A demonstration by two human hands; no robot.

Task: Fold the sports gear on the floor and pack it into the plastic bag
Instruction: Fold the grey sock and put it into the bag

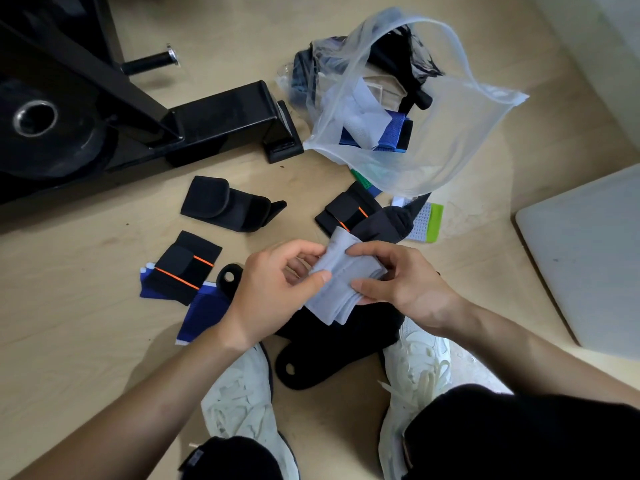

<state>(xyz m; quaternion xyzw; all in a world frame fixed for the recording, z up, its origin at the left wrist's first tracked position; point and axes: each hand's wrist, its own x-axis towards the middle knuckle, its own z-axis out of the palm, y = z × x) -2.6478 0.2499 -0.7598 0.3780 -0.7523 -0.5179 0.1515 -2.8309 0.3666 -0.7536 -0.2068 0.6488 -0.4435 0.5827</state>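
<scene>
Grey fabric piece (341,282), folded in layers, is pinched from both sides: left hand (277,289) thumb and fingers on its 9 o'clock edge, right hand (401,289) on the 3 o'clock edge. Risk: the layers look loose at the 6 o'clock end, so easing either pinch would likely let the fold spring open. The plastic bag (460,140) has a floppy mouth that may collapse on entry. Bag is at 1 o'clock from the hands, well apart, partly filled. Unpacked on the floor (86,306): orange-striped wrap (188,268) at 9 o'clock, black pad (329,358) underneath
</scene>
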